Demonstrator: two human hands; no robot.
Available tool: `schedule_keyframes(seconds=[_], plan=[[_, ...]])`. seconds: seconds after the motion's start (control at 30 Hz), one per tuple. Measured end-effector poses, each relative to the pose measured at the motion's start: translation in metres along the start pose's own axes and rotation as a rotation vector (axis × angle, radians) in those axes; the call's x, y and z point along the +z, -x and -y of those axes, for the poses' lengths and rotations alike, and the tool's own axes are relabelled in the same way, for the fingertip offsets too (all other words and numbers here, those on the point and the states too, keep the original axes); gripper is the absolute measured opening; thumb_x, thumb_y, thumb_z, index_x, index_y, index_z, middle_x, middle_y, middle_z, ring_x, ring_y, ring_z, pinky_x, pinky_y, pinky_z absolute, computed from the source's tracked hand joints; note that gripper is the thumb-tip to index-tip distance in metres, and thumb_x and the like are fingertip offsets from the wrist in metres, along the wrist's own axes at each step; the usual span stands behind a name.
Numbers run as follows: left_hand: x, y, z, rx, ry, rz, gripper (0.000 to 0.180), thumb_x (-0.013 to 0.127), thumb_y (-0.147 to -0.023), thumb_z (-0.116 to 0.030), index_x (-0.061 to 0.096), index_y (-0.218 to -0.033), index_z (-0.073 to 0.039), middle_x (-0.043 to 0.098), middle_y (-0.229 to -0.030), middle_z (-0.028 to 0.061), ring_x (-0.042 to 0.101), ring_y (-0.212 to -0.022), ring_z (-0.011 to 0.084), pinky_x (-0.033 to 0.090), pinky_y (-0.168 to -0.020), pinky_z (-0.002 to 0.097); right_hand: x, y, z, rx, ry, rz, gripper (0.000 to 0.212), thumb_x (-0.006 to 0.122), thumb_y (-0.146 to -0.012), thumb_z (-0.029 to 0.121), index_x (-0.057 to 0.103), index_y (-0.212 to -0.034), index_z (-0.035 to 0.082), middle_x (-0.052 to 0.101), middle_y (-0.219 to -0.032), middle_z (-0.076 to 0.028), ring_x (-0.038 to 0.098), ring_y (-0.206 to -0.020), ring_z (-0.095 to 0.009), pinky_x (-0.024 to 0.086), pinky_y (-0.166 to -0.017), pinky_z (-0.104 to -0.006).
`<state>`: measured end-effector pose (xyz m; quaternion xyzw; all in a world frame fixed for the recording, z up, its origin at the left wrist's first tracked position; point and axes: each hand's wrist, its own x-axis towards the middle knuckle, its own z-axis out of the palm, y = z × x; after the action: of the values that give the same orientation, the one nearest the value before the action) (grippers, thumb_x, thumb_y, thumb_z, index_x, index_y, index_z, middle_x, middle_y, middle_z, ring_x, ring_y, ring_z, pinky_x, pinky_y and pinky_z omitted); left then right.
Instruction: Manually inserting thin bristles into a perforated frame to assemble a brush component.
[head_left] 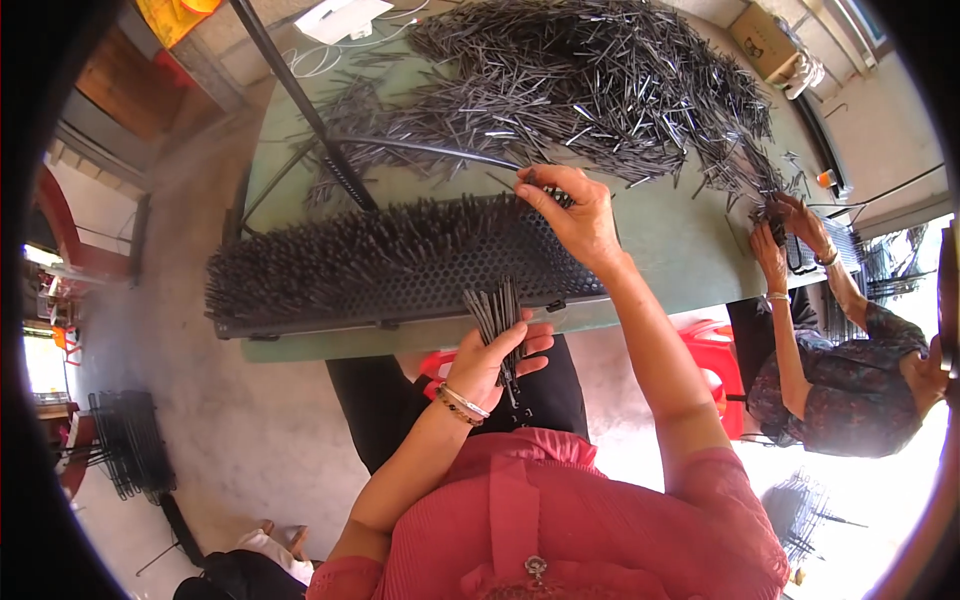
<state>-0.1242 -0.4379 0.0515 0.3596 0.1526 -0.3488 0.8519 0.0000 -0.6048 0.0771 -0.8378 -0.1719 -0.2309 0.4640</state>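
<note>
- Left hand (479,362) grips a fanned bundle of thin dark strips (492,312) by the table's (665,240) near edge.
- Perforated panel (475,262) lies along that edge, left part bristling with strips; filling holes seems the step in hand.
- Right hand (580,215) pinches at the panel's far side, on what I cannot tell; next likely: aim one strip into a bare hole.
- Open room lies right of the panel.
- Strip pile (600,85) crowds the far edge.

Strips (625,90) — glossy, plastic-looking; tabletop (680,245) smooth; red shirt (620,530) — ribbed cloth; box (762,42) cardboard.
</note>
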Motion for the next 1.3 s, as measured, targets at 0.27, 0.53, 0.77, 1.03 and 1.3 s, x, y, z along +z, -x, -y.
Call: schedule_keyframes(seconds=[0.27, 0.53, 0.77, 1.03, 1.3], plan=[[-0.001, 0.004, -0.003, -0.008, -0.007, 0.017, 0.026, 0.053, -0.089, -0.016, 0.051, -0.111, -0.002, 0.060, -0.101, 0.0161, 0.061, -0.091, 0.0219, 0.053, -0.074, 0.0336, 0.000, 0.004, 0.000, 0.058, 0.051, 0.013, 0.014, 0.069, -0.075, 0.011, 0.067, -0.088, 0.005, 0.067, -0.083, -0.004, 0.059, -0.076, -0.013, 0.044, -0.074, -0.0275], [-0.003, -0.004, -0.003, 0.002, -0.023, 0.041, 0.028, 0.051, -0.090, -0.015, 0.049, -0.113, 0.002, 0.060, -0.102, 0.0171, 0.061, -0.093, 0.0230, 0.052, -0.076, 0.0333, 0.000, 0.010, -0.007, 0.124, 0.045, -0.016, 0.015, 0.071, -0.074, 0.012, 0.067, -0.087, 0.006, 0.067, -0.082, -0.003, 0.058, -0.079, -0.015, 0.044, -0.075, -0.0280], [0.001, -0.007, -0.006, -0.037, -0.130, 0.066, 0.028, 0.051, -0.090, -0.015, 0.049, -0.113, 0.002, 0.060, -0.103, 0.0168, 0.061, -0.093, 0.0229, 0.052, -0.077, 0.0331, 0.007, 0.017, -0.015, 0.015, 0.047, -0.054, 0.016, 0.073, -0.070, 0.014, 0.068, -0.084, 0.009, 0.063, -0.076, -0.002, 0.052, -0.076, -0.017, 0.036, -0.075, -0.0305], [0.006, -0.008, -0.003, -0.035, -0.158, 0.024, 0.026, 0.051, -0.090, -0.014, 0.050, -0.111, 0.001, 0.061, -0.100, 0.0159, 0.061, -0.088, 0.0200, 0.053, -0.073, 0.0313, 0.002, 0.015, -0.006, -0.005, 0.093, -0.031, 0.020, 0.071, -0.070, 0.011, 0.068, -0.089, 0.009, 0.064, -0.082, 0.000, 0.053, -0.081, -0.016, 0.035, -0.079, -0.0298], [0.006, -0.005, -0.003, -0.049, -0.130, 0.048, 0.027, 0.050, -0.091, -0.015, 0.049, -0.113, 0.001, 0.060, -0.101, 0.0169, 0.061, -0.090, 0.0224, 0.053, -0.074, 0.0328, 0.006, 0.016, -0.010, -0.210, 0.220, -0.011, 0.017, 0.069, -0.073, 0.015, 0.067, -0.089, 0.010, 0.063, -0.086, 0.000, 0.053, -0.082, -0.018, 0.035, -0.075, -0.0322]])
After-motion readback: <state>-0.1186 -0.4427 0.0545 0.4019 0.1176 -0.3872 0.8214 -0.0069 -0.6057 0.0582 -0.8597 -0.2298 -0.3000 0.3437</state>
